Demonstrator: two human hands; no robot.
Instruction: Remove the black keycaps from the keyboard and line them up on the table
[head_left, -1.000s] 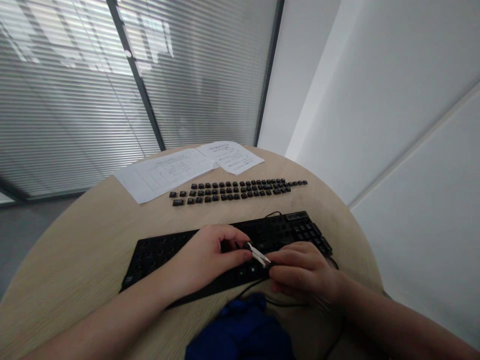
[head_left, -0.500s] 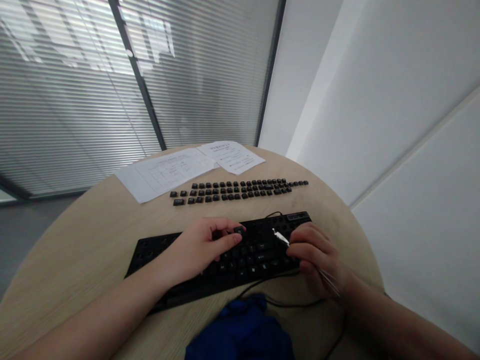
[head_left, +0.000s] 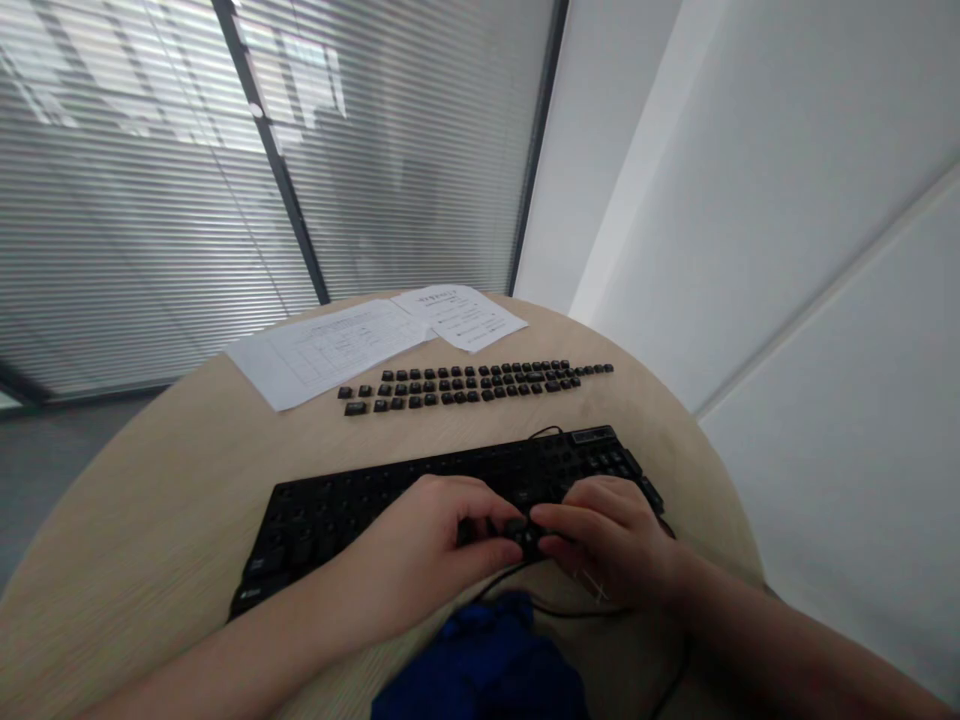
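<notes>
A black keyboard point(head_left: 330, 515) with gaps among its keys lies across the table in front of me. My left hand point(head_left: 442, 530) is closed over its lower right part, thumb and fingers pinching a small black keycap point(head_left: 514, 525). Close beside it, my right hand point(head_left: 611, 535) is also closed, its fingertips by the same keys. Thin metal wires of a tool point(head_left: 596, 588), which looks like a wire keycap puller, stick out below the right palm. The fingers hide the rest of the tool.
Loose black keycaps point(head_left: 458, 384) lie in several rows beyond the keyboard. Printed paper sheets point(head_left: 330, 350) are at the table's far side. A blue cloth point(head_left: 484, 660) and a black cable point(head_left: 577, 612) are at the near edge. A white wall point(head_left: 840, 250) stands to the right.
My left hand has moved right and nearer with the keycap. The right hand has come left to meet it, and the tool's tip has turned from up-left to down under the palm.
</notes>
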